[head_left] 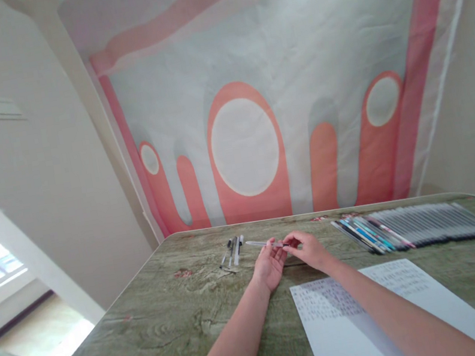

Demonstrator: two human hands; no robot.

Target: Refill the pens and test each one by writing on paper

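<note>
A slim clear pen lies across the fingers of my left hand, which is turned palm up with its fingers closed around it. My right hand pinches the dark end of the same pen, just to the right of my left fingers. To the left of my hands, several loose pen parts, clear, white and black, lie on the wooden table.
A long row of pens, mostly clear with some coloured ones at its left end, lies at the right. A sheet of paper with writing lies beneath my right forearm. Behind the table hangs a pink and grey backdrop.
</note>
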